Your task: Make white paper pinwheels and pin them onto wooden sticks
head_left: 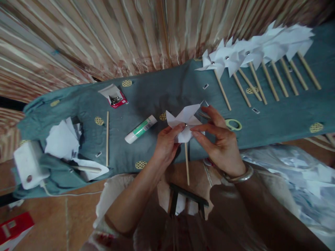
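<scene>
A white paper pinwheel [187, 114] on a thin wooden stick [186, 164] is held over the near edge of the cloth-covered table. My left hand [167, 141] is closed on it, the thumb pressing beside the silver pin at its centre. From the right, my right hand [218, 139] touches a paper blade with thumb and fingertips, its other fingers bent above. Just left of the pinwheel lies a glue stick [140, 129] with a green label. Scissors with a pale green handle [233, 124] are partly hidden behind my right hand.
Several finished pinwheels [258, 52] lie overlapping at the back right. A small red box of metal pins [115, 99], a loose stick [107, 139], stacked paper pieces [62, 139] and a white device [30, 165] occupy the left. A clear plastic bag [295, 174] sits at lower right.
</scene>
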`<state>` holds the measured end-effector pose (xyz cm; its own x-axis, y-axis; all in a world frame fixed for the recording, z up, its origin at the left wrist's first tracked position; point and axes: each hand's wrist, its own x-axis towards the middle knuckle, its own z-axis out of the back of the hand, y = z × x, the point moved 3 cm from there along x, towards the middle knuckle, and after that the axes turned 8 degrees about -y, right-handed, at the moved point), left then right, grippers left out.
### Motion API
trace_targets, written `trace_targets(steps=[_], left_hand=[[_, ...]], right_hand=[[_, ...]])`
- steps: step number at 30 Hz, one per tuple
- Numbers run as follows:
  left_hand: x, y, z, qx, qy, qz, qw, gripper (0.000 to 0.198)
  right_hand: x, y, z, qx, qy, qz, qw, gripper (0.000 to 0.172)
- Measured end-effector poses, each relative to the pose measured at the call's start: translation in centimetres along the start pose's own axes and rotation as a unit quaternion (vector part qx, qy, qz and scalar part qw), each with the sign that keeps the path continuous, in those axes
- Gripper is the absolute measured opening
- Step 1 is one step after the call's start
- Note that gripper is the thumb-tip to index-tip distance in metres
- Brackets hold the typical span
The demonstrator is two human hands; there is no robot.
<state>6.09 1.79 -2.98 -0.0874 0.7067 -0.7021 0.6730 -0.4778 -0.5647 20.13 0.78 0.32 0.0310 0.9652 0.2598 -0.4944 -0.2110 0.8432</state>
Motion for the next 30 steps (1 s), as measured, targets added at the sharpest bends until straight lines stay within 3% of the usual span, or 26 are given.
trace_targets(steps=[12,30], left_hand=[[-0.1,0.5,-0.2,-0.004,-0.006,-0.004,1.0,0.02],[-0.1,0.9,-0.1,0.011,-0.009,-0.019,1.0,0.017]], right_hand=[[-0.4,0.6,-0.7,-0.106,-0.076,0.102,0.986,0.009],[-0.3,0.1,-1.5,-0.193,-0.119,0.12,0.967,0.011]])
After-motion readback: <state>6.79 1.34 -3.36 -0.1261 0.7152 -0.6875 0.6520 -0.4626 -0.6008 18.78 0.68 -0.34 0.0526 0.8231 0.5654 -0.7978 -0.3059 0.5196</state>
